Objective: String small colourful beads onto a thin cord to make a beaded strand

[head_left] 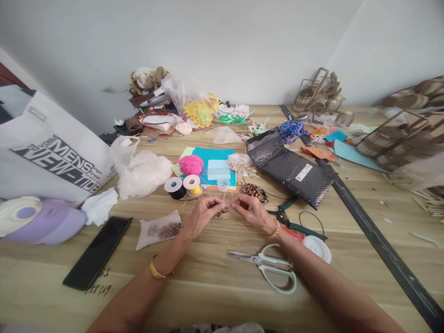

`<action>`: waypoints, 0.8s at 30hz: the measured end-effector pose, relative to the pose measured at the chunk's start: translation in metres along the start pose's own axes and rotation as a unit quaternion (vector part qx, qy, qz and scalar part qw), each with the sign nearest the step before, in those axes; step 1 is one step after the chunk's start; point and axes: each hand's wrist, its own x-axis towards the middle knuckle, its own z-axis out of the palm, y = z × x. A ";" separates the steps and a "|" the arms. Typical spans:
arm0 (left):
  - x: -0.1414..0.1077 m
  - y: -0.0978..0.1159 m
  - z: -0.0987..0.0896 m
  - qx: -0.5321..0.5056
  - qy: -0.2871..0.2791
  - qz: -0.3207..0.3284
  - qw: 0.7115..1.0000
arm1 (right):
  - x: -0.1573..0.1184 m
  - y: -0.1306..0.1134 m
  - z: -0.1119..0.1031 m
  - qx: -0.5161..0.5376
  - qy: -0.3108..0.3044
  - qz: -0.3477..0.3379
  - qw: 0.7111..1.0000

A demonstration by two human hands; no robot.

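My left hand [207, 212] and my right hand [252, 210] face each other above the middle of the wooden table, both with thumb and forefinger pinched. A thin pale strand shows between the fingertips; its exact hold is too small to make out. Small dark beads [222, 212] lie just under the fingers. Behind my right hand rests a coil of multicoloured beads [255, 192]. Spools of black [175, 188] and yellow [193, 186] thread stand beyond my left hand, near a pink yarn ball [191, 165].
Scissors [265, 262] lie between my forearms, with a white spool [317, 249] by my right forearm. At left are a phone [97, 253], a mesh bead pouch [158, 229] and a plastic bag [144, 173]. A black padded envelope [287, 164] lies at back right, near small baskets [391, 138].
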 end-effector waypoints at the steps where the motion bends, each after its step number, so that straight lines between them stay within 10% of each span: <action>1: 0.000 -0.001 0.000 0.002 0.001 0.003 1.000 | 0.000 -0.001 0.000 -0.021 0.014 -0.009 1.000; 24: 0.001 -0.003 0.002 0.057 -0.016 0.042 0.997 | -0.002 -0.002 0.005 0.026 -0.023 -0.020 0.999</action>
